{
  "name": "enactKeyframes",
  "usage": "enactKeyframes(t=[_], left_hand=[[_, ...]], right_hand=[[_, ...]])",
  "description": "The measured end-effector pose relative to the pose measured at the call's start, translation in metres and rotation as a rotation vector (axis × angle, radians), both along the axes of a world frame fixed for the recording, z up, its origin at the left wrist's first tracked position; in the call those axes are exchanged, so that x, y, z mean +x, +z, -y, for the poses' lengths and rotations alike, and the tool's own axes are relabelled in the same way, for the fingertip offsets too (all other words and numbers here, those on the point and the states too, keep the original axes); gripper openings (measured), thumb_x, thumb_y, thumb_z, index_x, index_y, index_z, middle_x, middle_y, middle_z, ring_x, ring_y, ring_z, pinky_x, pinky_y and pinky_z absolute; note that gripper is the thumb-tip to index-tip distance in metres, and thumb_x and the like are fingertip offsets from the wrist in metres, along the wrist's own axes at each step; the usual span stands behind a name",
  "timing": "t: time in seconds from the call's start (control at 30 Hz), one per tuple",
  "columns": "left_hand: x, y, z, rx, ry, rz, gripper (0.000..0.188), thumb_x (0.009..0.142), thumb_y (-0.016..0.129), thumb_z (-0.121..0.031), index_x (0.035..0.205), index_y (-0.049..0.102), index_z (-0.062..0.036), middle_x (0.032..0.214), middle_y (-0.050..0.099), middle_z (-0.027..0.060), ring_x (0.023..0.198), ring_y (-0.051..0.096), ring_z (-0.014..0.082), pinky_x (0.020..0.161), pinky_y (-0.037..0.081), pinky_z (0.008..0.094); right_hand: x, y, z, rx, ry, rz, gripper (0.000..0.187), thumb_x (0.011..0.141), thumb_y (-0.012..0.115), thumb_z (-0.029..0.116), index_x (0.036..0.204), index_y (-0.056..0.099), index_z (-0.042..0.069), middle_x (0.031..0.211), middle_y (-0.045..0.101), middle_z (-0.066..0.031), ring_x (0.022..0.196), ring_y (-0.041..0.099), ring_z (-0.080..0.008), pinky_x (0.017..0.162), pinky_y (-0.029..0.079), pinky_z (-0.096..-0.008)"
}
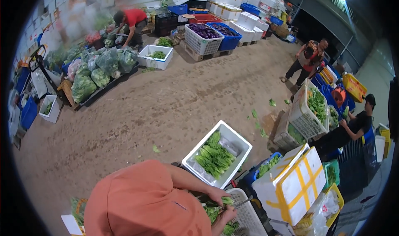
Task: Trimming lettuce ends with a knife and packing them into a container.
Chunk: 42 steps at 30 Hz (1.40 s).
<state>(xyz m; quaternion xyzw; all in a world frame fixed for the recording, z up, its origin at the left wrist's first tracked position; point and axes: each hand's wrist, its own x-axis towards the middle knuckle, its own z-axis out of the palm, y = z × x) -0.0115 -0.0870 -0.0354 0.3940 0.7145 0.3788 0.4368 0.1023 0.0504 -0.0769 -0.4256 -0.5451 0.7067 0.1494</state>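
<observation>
At half past five, the left hand (218,195) curls its fingers round a green (227,200) over a crate (249,220), while the right hand (227,215), just below, seems closed on a knife (244,202) pointing toward two o'clock, its handle hard to make out, and a box (240,164) of lettuce (214,158) sits at the hands' twelve o'clock.

Holds leafy greens (227,200) in left hand (216,195); grips knife (244,201) in right hand (228,213), at white perforated basket (250,219). Wears orange shirt (141,198). Has near left forearm: white foam box (235,166), open, with lettuce (214,155) inside. Has to picture's right: foam carton (297,188), yellow-taped, tilted. Includes farther off: white crate (199,44) of eggplants (204,30); bagged greens (110,61); bending person in red top (134,17); dark-clad person (359,126) beside tall white crate (305,119), also filled with greens.
</observation>
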Motion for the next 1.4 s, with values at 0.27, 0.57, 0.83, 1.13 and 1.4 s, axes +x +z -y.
enactKeyframes(t=[0.27, 0.57, 0.83, 1.13, 1.4], left_hand=[[-0.053, -0.035, 0.059, 0.133, -0.036, 0.794, 0.041, 0.079, 0.061, -0.028, 0.111, 0.058, -0.0014, 0.099, 0.065, 0.0059, 0.082, 0.062, 0.0159, 0.077, 0.049, 0.0325], [-0.157, -0.063, 0.173, 0.093, 0.453, 1.218, 0.037, 0.079, 0.063, -0.037, 0.095, 0.066, -0.0039, 0.085, 0.069, 0.0058, 0.068, 0.065, 0.0180, 0.068, 0.054, 0.0339], [-0.242, -0.006, 0.267, 0.394, 0.925, 1.056, 0.036, 0.080, 0.060, -0.035, 0.103, 0.063, -0.0073, 0.097, 0.067, 0.0057, 0.082, 0.064, 0.0145, 0.080, 0.052, 0.0334], [-0.493, 0.294, 0.518, 1.085, 1.702, -0.044, 0.033, 0.081, 0.058, -0.036, 0.095, 0.062, -0.0067, 0.088, 0.063, 0.0091, 0.074, 0.063, 0.0200, 0.066, 0.051, 0.0348], [-0.561, 0.378, 0.544, 1.372, 1.500, -0.008, 0.030, 0.083, 0.055, -0.037, 0.083, 0.060, -0.0079, 0.074, 0.062, 0.0075, 0.068, 0.061, 0.0223, 0.069, 0.051, 0.0383]], right_hand=[[0.012, -0.026, -0.059, -0.246, 0.149, -0.136, 0.014, 0.066, 0.051, 0.006, 0.079, 0.052, 0.002, 0.067, 0.054, -0.0104, 0.051, 0.053, -0.0215, 0.042, 0.040, -0.0315], [0.082, -0.070, -0.158, 0.559, 0.030, 0.365, 0.039, 0.072, 0.059, 0.026, 0.100, 0.057, -0.001, 0.092, 0.059, -0.0206, 0.083, 0.055, -0.0353, 0.071, 0.042, -0.0400], [0.022, 0.065, -0.027, 0.844, -0.143, 0.820, 0.040, 0.080, 0.056, 0.029, 0.102, 0.062, -0.003, 0.094, 0.065, -0.0184, 0.083, 0.061, -0.0350, 0.074, 0.046, -0.0441], [-0.015, -0.051, 0.017, 0.390, 0.164, 0.815, 0.041, 0.072, 0.065, 0.023, 0.104, 0.054, 0.000, 0.082, 0.060, -0.0134, 0.071, 0.059, -0.0236, 0.060, 0.046, -0.0342], [-0.117, -0.063, 0.092, 0.036, 0.260, 0.493, 0.019, 0.070, 0.057, 0.007, 0.087, 0.050, 0.000, 0.063, 0.052, -0.0101, 0.050, 0.053, -0.0209, 0.042, 0.042, -0.0314]])
